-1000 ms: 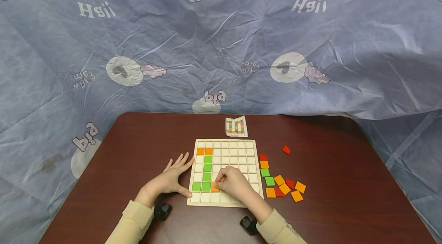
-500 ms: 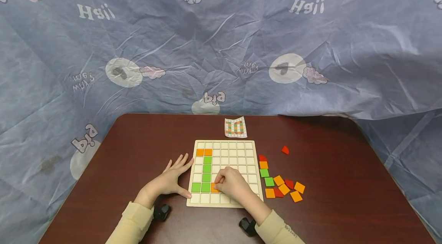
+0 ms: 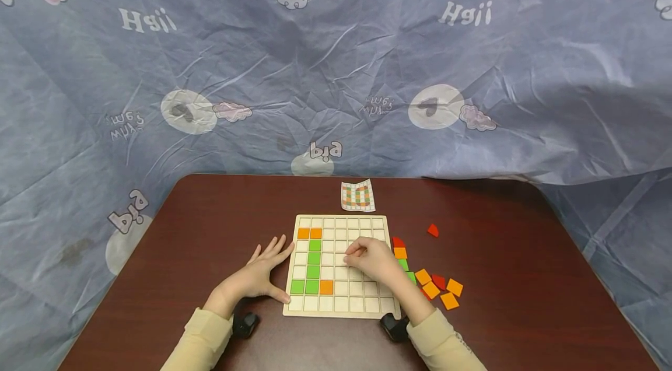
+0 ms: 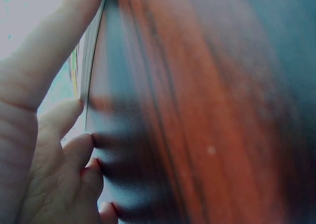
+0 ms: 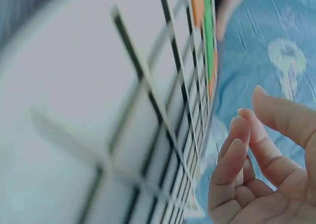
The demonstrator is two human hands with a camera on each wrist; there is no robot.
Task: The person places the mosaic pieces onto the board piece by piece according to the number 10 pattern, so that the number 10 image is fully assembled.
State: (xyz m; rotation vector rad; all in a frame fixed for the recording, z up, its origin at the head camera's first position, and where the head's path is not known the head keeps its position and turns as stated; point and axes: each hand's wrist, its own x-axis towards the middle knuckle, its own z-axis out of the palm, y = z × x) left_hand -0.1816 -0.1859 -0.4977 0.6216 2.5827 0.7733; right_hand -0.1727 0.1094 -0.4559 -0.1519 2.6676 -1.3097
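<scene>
A pale gridded board point(image 3: 364, 305) lies on the dark table, with several green and orange square tiles in its left columns. My left hand point(image 3: 258, 272) spreads at the board's left side, thumb near the lower corner and index fingertip higher along the edge. My right hand point(image 3: 374, 258) hovers over the right half of the board, fingers loosely bent. In the right wrist view, a gap shows between the thumb point(image 5: 284, 114) and the fingers, which hold nothing. An orange tile point(image 3: 326, 287) sits in the third column, beside a green tile point(image 3: 312, 287).
Right of the board lie loose tiles: orange squares point(image 3: 431, 290), red rounded pieces point(image 3: 438, 282) and green ones partly hidden by the right forearm. A single red piece point(image 3: 433, 230) lies farther back. A small paper card point(image 3: 358, 196) with a coloured grid rests behind the board.
My right hand has let go of the orange tile, leaving it in its cell, and has moved up and to the right over the board. The left hand stays in place.
</scene>
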